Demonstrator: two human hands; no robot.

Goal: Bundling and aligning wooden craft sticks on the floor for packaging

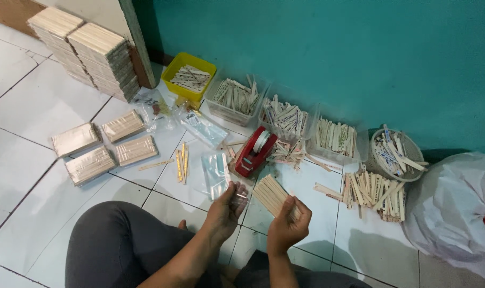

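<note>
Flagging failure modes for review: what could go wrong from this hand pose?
1. The right hand grips the stick bundle only at one end; the loose sticks could fan out or slip.
2. The left hand pinches a thin clear bag; it looks limp and may fold shut.
3. The red tape dispenser sits close ahead and could get knocked.

Head view, steeply down, close.

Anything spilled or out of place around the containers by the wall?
Yes. Loose wooden sticks lie scattered on the tiled floor beside the round basket, and a few more by the red tape dispenser. The wrapped bundles lie tidy.
</note>
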